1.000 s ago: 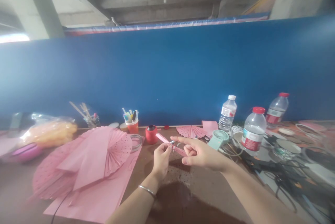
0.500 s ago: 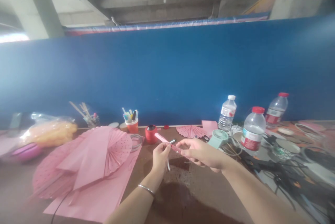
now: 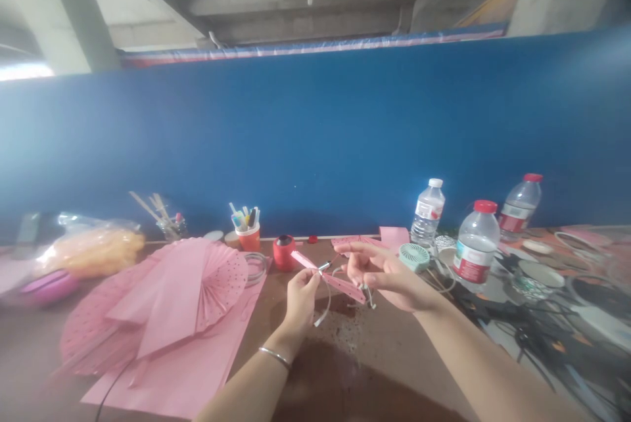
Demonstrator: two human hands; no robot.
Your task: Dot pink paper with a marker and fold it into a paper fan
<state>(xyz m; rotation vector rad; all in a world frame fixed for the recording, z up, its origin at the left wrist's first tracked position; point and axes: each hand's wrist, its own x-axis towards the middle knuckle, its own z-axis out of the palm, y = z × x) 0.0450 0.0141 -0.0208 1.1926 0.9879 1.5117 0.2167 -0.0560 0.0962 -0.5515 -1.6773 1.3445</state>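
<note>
My left hand (image 3: 302,294) is pinched on the middle of a narrow folded strip of pink paper (image 3: 348,288), dotted with small holes or spots. One end of the strip sticks out to the upper left, the other to the lower right. A short shiny rod (image 3: 325,265) lies across the strip by my left fingertips; its kind is unclear. A thin white cord (image 3: 327,307) crosses the strip and hangs below it. My right hand (image 3: 389,275) has its index finger stretched out, while the thumb and other fingers are closed on the cord's other part.
Pink pleated paper fans and sheets (image 3: 172,297) are piled on the left. A red round object (image 3: 284,253), a cup of pens (image 3: 249,238) and a small green fan (image 3: 414,256) stand behind my hands. Bottles (image 3: 477,244) and tangled cables (image 3: 527,336) lie to the right.
My right hand has gone from pointing, to touching the strip's right end, to drawing back with the cord. The strip's right half now shows more. My left hand keeps its pinch.
</note>
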